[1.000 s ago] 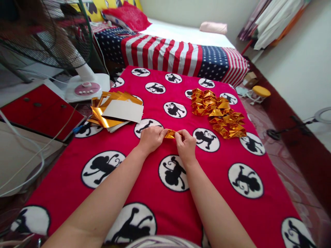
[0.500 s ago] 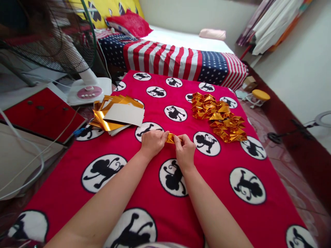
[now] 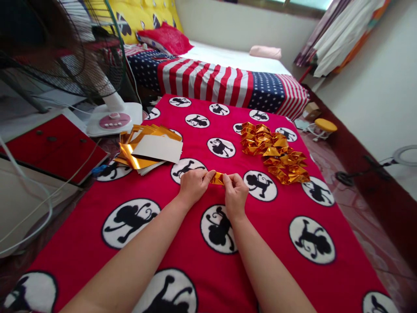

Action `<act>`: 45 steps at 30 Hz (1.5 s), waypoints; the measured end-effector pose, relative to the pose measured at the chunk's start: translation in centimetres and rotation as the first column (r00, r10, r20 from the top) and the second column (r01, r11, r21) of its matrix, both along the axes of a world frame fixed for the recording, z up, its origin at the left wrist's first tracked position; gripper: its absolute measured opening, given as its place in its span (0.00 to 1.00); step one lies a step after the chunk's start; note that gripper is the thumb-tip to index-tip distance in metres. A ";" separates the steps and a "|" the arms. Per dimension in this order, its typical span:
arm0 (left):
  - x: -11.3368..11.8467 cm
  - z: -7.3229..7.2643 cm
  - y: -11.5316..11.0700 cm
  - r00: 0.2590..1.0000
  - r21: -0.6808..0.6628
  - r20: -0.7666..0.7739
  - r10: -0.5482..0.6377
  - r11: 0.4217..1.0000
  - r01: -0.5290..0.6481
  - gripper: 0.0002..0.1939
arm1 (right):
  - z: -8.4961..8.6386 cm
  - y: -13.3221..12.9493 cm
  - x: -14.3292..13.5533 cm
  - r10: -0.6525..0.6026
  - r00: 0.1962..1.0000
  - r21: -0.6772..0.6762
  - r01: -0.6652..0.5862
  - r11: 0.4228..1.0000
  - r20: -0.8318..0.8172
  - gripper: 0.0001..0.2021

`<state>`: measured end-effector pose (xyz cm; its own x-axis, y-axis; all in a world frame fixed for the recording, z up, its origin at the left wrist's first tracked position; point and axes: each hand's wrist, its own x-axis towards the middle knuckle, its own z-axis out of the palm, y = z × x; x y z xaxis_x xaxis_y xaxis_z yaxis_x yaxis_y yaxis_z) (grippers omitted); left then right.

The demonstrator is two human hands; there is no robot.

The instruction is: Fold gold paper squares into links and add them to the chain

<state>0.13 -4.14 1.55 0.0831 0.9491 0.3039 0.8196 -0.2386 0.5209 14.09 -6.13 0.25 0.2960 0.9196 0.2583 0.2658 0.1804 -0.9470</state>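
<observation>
Between my two hands is a small folded piece of gold foil paper (image 3: 217, 178), held just above the red cloth. My left hand (image 3: 194, 187) pinches its left end between thumb and fingers. At the other end, my right hand (image 3: 236, 191) grips it the same way; the fingertips partly cover both ends. To the left lies a loose stack of gold foil sheets (image 3: 135, 161) with a pale sheet (image 3: 159, 148) face up on top. On the right sit several folded gold foil pieces (image 3: 273, 152), grouped close together in rows.
A red cloth with monkey prints (image 3: 260, 234) covers the work surface. A standing fan (image 3: 114, 117) is at the left, beside a red panel (image 3: 48, 143). Behind is a bed with a striped cover (image 3: 205, 80). A yellow stool (image 3: 325, 125) stands on the floor at right.
The view has tilted up slightly, so things sit lower in the picture. Both hands still hold the gold paper; slightly more of it shows between the fingers.
</observation>
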 end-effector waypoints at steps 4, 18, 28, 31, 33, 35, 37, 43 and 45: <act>-0.1 0.0 0.0 0.996 -0.017 0.080 0.026 1.000 -0.024 0.28 | 0.1 -0.1 0.0 0.013 1.000 -0.003 -0.013 1.000 0.020 0.14; 0.2 -0.3 0.1 1.000 0.030 -0.009 -0.001 1.000 0.001 0.26 | 0.6 -0.4 0.0 0.019 0.999 -0.012 -0.020 1.000 -0.030 0.15; 0.3 -0.2 0.0 0.999 0.023 0.043 -0.030 0.999 0.029 0.25 | 0.1 -0.2 0.1 0.069 0.984 -0.025 -0.074 0.997 -0.163 0.15; 0.3 -0.2 -0.1 0.996 0.037 0.078 -0.036 0.999 0.033 0.26 | -0.1 -0.2 0.0 0.058 0.985 -0.036 -0.065 0.997 -0.161 0.16; 0.3 -0.2 -0.1 0.996 0.049 0.077 -0.043 0.998 0.040 0.26 | -0.1 -0.2 0.0 0.050 0.987 -0.040 -0.057 0.998 -0.151 0.16; 0.3 -0.2 0.0 0.996 0.057 0.068 -0.053 0.997 0.049 0.25 | -0.1 -0.3 0.0 0.047 0.988 -0.041 -0.053 0.998 -0.145 0.17; 0.3 -0.3 0.0 0.996 0.067 0.060 -0.062 0.996 0.058 0.25 | -0.1 -0.3 0.0 0.042 0.989 -0.041 -0.048 0.998 -0.139 0.17; 0.4 -0.4 0.0 0.995 0.083 0.058 -0.080 0.994 0.075 0.25 | -0.2 -0.2 -0.1 0.033 0.980 -0.055 -0.044 0.998 -0.196 0.17; 0.4 -0.4 0.0 0.995 0.086 0.055 -0.079 0.994 0.074 0.25 | -0.1 -0.2 -0.1 0.031 0.975 -0.057 -0.044 0.997 -0.218 0.17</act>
